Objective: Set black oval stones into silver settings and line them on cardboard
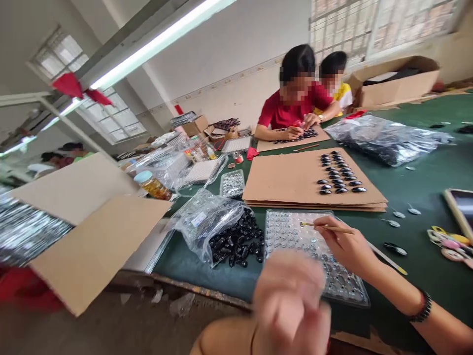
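1. Right hand [345, 244] pinches a thin wooden brush w/ yellowish tip [325, 227] between thumb & fingers, tip out left over the clear plastic blister tray of round domed pieces [291, 231].
2. Left hand [291, 305] is up close to the cam, blurred; fingers look curled, can't tell if it holds anything.
3. Tray lies flat on the green table [436, 172], just right of a clear plastic bag of glossy black oval stones [236, 239], which spill from its mouth.
4. Handling, prob.: brush is light & stiff, best gripped mid-shaft like a pen. Tray is thin, flexy; support from under or by the rim. Stones smooth, slippery, small; pick singly.
5. Behind: stacked brown cardboard sheets [288, 182] w/ rows of black stones laid out. Two other people sit at the far end.
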A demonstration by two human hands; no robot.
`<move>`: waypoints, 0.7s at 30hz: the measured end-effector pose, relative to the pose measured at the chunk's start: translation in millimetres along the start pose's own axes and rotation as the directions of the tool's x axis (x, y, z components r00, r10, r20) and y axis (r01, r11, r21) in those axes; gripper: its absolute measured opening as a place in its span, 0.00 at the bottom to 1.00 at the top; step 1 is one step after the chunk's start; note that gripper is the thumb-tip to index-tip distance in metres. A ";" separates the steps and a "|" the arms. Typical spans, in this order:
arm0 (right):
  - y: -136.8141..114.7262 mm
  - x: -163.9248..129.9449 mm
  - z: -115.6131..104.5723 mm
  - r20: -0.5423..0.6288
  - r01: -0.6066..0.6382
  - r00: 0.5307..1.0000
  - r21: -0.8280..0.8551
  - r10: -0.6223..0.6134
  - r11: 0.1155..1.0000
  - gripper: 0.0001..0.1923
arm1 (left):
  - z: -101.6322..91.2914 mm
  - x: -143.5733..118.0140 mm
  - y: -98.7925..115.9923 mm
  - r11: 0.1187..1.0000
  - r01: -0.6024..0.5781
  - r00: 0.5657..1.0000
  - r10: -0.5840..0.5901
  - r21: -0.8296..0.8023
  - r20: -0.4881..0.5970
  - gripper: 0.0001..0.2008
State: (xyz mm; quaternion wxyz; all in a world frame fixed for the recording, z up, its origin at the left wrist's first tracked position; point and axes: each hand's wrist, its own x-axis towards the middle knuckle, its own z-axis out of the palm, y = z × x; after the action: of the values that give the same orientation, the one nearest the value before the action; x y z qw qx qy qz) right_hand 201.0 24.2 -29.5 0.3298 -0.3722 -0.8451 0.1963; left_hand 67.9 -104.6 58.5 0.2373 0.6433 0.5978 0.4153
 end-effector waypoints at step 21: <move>18.7 -8.1 7.4 -0.038 0.107 0.993 -0.082 -0.111 0.991 0.07 | 34.6 77.8 -105.3 0.863 -0.203 0.979 0.169 0.463 0.115 0.13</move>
State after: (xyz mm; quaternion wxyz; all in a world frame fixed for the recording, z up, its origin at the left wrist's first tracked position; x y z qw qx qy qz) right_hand 209.3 29.5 -48.8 0.3429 -0.3425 -0.8641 0.1360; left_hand 31.4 -4.6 -25.2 0.0534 0.7506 0.6072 0.2550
